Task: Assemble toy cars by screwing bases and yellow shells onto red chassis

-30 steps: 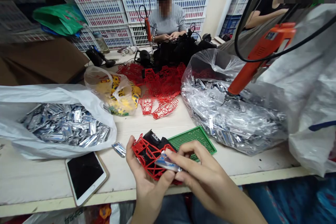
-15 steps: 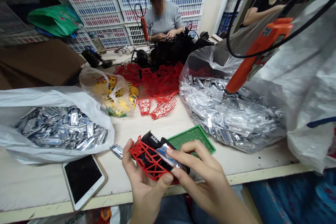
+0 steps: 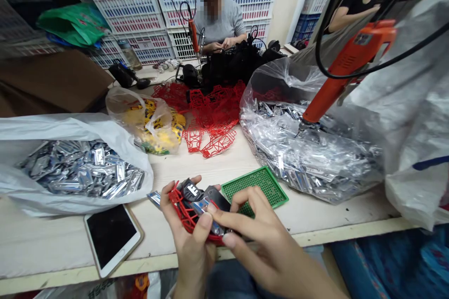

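Observation:
My left hand (image 3: 187,238) is wrapped round a toy car body (image 3: 191,201), a red lattice frame over a black shell, held just above the table's front edge. My right hand (image 3: 259,243) comes in from the right, thumb and forefinger pinching a small silver foil packet (image 3: 206,217) pressed against the car's side. A loose foil packet (image 3: 154,197) lies on the table just left of my left hand. A green perforated tray (image 3: 264,182) sits right behind my right hand's fingers.
Bags of foil packets lie left (image 3: 80,173) and right (image 3: 308,149). A phone (image 3: 110,236) rests near the front edge. Red frames (image 3: 210,117) and a bag of yellow parts (image 3: 154,124) lie mid-table. An orange electric screwdriver (image 3: 345,70) hangs at right. A person (image 3: 219,18) works opposite.
My left hand has tilted the car body so its black top faces up, and my right hand has pushed the foil packet lower against its side. Both hands drew slightly nearer.

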A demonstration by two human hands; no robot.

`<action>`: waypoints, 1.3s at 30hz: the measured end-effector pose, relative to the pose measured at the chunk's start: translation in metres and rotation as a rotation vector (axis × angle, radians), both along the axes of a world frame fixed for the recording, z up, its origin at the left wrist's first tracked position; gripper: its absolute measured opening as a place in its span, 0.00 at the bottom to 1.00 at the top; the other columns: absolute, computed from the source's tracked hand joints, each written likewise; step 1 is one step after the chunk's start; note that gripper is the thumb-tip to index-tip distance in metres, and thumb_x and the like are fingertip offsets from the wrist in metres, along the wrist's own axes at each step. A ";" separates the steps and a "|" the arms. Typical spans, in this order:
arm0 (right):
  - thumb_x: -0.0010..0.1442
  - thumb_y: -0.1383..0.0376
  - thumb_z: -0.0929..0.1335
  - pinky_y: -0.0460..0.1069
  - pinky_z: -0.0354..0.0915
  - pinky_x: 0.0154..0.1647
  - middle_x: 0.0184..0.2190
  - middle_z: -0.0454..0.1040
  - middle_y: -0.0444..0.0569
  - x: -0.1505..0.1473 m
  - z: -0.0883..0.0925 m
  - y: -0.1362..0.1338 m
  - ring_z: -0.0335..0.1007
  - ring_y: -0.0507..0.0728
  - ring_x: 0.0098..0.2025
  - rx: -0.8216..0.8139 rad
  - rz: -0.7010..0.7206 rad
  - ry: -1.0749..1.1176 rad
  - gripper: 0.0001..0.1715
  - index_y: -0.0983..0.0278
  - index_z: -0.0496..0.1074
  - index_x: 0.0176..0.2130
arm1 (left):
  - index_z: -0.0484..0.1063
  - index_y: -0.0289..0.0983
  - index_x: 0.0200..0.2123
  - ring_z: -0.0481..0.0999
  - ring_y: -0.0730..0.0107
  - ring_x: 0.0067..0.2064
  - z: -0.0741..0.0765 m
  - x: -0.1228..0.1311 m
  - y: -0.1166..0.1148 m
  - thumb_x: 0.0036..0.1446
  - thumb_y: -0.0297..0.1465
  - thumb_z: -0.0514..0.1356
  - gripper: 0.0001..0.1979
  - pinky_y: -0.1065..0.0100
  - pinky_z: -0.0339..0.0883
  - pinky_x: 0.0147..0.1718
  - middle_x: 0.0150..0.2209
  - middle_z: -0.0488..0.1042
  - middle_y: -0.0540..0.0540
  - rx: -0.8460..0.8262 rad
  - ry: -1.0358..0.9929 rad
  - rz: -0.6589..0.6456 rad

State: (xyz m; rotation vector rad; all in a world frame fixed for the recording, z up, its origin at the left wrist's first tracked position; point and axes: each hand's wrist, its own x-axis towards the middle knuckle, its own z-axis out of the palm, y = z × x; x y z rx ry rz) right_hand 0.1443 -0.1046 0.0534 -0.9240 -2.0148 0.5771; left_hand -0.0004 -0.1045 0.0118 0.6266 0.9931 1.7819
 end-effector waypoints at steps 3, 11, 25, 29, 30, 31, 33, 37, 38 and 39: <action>0.70 0.68 0.66 0.47 0.69 0.37 0.35 0.72 0.46 0.024 0.003 0.026 0.71 0.53 0.37 0.142 -0.210 0.211 0.13 0.58 0.82 0.46 | 0.67 0.57 0.59 0.85 0.58 0.45 0.002 -0.003 0.000 0.49 0.38 0.75 0.35 0.64 0.82 0.38 0.59 0.75 0.45 -0.036 -0.060 -0.077; 0.64 0.72 0.65 0.46 0.62 0.34 0.38 0.74 0.46 0.124 0.016 0.145 0.71 0.52 0.40 0.218 -0.917 0.990 0.10 0.61 0.74 0.35 | 0.68 0.60 0.59 0.84 0.58 0.47 0.006 -0.013 -0.004 0.48 0.37 0.75 0.36 0.61 0.81 0.41 0.60 0.75 0.47 -0.170 -0.170 -0.214; 0.60 0.58 0.78 0.51 0.71 0.51 0.47 0.78 0.45 0.084 0.039 0.085 0.77 0.57 0.49 0.158 -0.373 0.704 0.21 0.54 0.79 0.52 | 0.66 0.56 0.61 0.85 0.58 0.44 0.003 -0.013 -0.003 0.42 0.39 0.79 0.43 0.65 0.80 0.35 0.61 0.75 0.43 -0.282 -0.143 -0.202; 0.55 0.57 0.80 0.52 0.74 0.29 0.34 0.80 0.48 0.059 0.027 0.068 0.77 0.57 0.31 -0.030 -0.233 0.652 0.14 0.58 0.80 0.40 | 0.66 0.58 0.60 0.85 0.59 0.42 0.002 -0.011 -0.001 0.43 0.39 0.77 0.41 0.62 0.80 0.38 0.61 0.75 0.46 -0.332 -0.088 -0.210; 0.55 0.58 0.79 0.53 0.75 0.29 0.33 0.80 0.49 0.052 0.024 0.066 0.77 0.58 0.31 -0.082 -0.207 0.618 0.12 0.58 0.80 0.38 | 0.67 0.58 0.61 0.85 0.60 0.41 0.003 -0.010 -0.001 0.43 0.38 0.77 0.41 0.61 0.80 0.40 0.61 0.75 0.47 -0.342 -0.081 -0.207; 0.55 0.59 0.78 0.53 0.76 0.31 0.34 0.81 0.49 0.046 0.020 0.064 0.78 0.59 0.33 -0.122 -0.197 0.602 0.11 0.59 0.80 0.38 | 0.67 0.58 0.61 0.85 0.61 0.40 0.003 -0.010 0.000 0.43 0.37 0.77 0.41 0.61 0.79 0.41 0.60 0.76 0.47 -0.352 -0.080 -0.203; 0.54 0.63 0.75 0.53 0.76 0.32 0.34 0.81 0.49 0.034 0.014 0.062 0.78 0.58 0.33 -0.158 -0.209 0.670 0.11 0.59 0.79 0.40 | 0.67 0.56 0.61 0.84 0.62 0.40 0.004 -0.009 0.001 0.44 0.37 0.76 0.42 0.62 0.79 0.41 0.56 0.78 0.47 -0.372 -0.088 -0.210; 0.52 0.66 0.71 0.50 0.70 0.22 0.25 0.78 0.44 0.018 0.006 0.059 0.74 0.55 0.22 -0.177 -0.296 0.949 0.13 0.60 0.74 0.41 | 0.66 0.52 0.62 0.83 0.63 0.39 0.003 -0.008 0.005 0.45 0.37 0.76 0.41 0.65 0.78 0.38 0.47 0.80 0.48 -0.400 -0.098 -0.237; 0.52 0.66 0.71 0.49 0.67 0.18 0.21 0.76 0.42 0.017 0.004 0.059 0.70 0.55 0.19 -0.193 -0.300 0.978 0.13 0.60 0.74 0.40 | 0.66 0.52 0.62 0.82 0.63 0.38 0.003 -0.008 0.006 0.45 0.37 0.76 0.41 0.66 0.77 0.37 0.46 0.80 0.49 -0.402 -0.100 -0.235; 0.51 0.65 0.72 0.48 0.63 0.16 0.18 0.72 0.40 0.016 0.002 0.059 0.66 0.54 0.16 -0.209 -0.293 0.993 0.12 0.61 0.74 0.40 | 0.65 0.52 0.62 0.82 0.63 0.38 0.003 -0.008 0.006 0.45 0.37 0.76 0.41 0.66 0.77 0.37 0.45 0.80 0.49 -0.405 -0.098 -0.227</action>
